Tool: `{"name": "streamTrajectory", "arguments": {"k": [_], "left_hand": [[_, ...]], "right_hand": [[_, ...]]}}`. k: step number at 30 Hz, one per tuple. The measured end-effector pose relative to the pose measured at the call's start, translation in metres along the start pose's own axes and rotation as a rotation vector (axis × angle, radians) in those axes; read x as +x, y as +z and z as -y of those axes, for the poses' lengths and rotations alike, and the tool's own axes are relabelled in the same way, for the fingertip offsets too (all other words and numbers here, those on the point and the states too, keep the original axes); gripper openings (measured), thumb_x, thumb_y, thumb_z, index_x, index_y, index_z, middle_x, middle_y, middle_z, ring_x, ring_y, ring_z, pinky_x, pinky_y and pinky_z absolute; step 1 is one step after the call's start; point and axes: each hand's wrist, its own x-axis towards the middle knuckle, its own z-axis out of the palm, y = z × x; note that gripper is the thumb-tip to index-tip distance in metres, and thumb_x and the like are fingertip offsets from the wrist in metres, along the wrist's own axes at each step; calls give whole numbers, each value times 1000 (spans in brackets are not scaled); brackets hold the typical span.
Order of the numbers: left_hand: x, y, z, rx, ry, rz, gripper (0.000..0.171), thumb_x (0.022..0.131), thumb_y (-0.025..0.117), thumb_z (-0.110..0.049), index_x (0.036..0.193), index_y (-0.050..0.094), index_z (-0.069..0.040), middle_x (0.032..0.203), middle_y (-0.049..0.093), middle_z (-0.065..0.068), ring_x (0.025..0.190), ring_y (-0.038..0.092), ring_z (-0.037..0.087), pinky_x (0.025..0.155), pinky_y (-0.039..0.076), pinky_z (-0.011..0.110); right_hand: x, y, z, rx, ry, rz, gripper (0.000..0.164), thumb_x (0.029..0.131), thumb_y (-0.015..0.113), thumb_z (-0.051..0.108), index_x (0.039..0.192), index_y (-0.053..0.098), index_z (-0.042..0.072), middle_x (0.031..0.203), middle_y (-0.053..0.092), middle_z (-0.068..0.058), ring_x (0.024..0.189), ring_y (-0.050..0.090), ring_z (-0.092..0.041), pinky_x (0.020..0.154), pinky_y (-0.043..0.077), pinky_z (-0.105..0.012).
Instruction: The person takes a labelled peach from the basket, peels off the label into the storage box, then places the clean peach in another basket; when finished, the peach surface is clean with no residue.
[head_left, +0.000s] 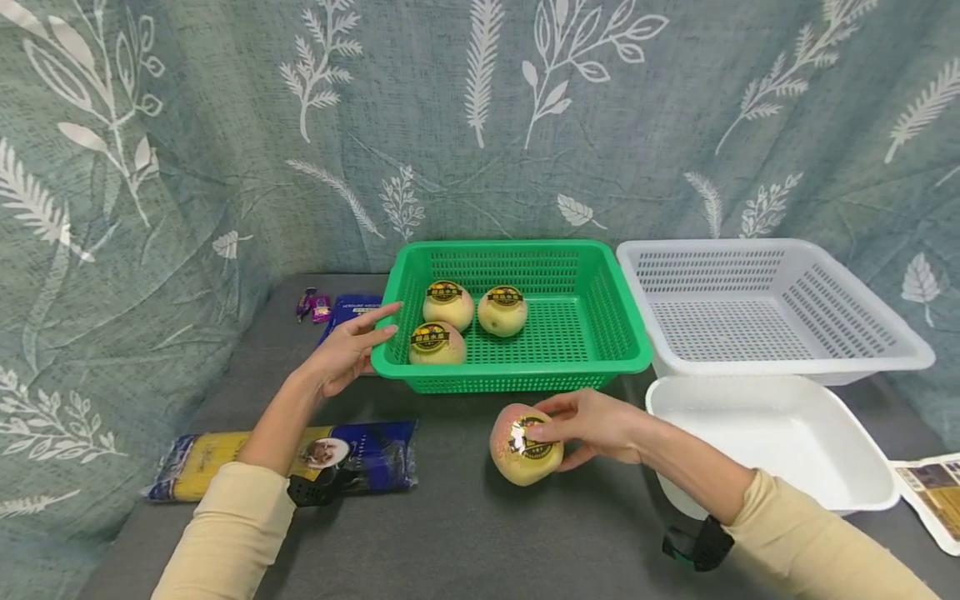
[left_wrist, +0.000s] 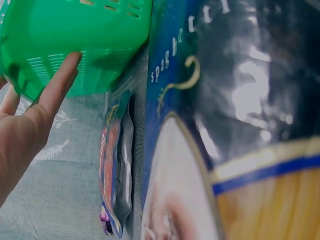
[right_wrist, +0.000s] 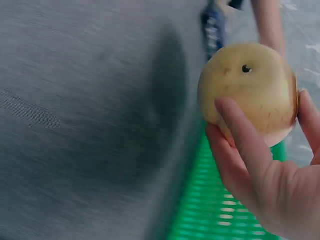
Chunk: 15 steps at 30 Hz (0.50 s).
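Here's the round fruit [head_left: 506, 458], clamped between the thumb and fingers of the right hand [head_left: 588, 425], held over the grey table [head_left: 465, 542] on the near side of the green basket [head_left: 495, 379]. Inside that basket, three more labelled fruits [head_left: 502, 318], all bunched toward the left! And at its left rim, the left hand [head_left: 341, 354], fingers straight and spread apart. Out right, a pale slotted basket [head_left: 795, 364], with a white tub [head_left: 757, 442] just nearer. Over on the near left, the spaghetti bag [head_left: 382, 458]; farther back, a blue packet [head_left: 348, 310] beside small purple wrappers [head_left: 321, 310]. Far side, a leaf-patterned curtain [head_left: 435, 100].
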Motion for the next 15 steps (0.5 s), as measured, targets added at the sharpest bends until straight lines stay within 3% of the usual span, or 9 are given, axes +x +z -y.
{"name": "streamTrajectory", "arguments": {"k": [7,9,12,15], "left_hand": [[-1,1,0,46,25,15,59,103,47,-24,154,19,-17,155,14,18,96,62,14,77,56,33],[-2,0,0,85,36,11,59,103,46,-24,154,19,-16,155,14,18,100,61,19,77,56,34],[-5,3,-2,194,59,-18,59,103,45,-28,154,18,-16,153,17,21,111,56,30,80,55,37],[-12,10,-7,366,129,-128,63,101,48,-35,154,19,-16,153,19,21,124,44,39,89,50,46]], "right_hand": [[3,0,-18,-6,39,-19,66,89,70,21,138,39,-11,109,62,-16,95,63,-27,76,56,-44],[2,0,-18,-7,41,-24,67,89,71,22,138,39,-10,108,62,-16,95,63,-27,76,57,-43],[2,0,-19,-8,40,-28,68,88,71,23,139,39,-8,108,63,-15,93,63,-26,74,57,-43],[0,0,-20,5,39,-34,67,88,71,22,139,39,-8,108,63,-15,91,63,-25,73,57,-43]]}}
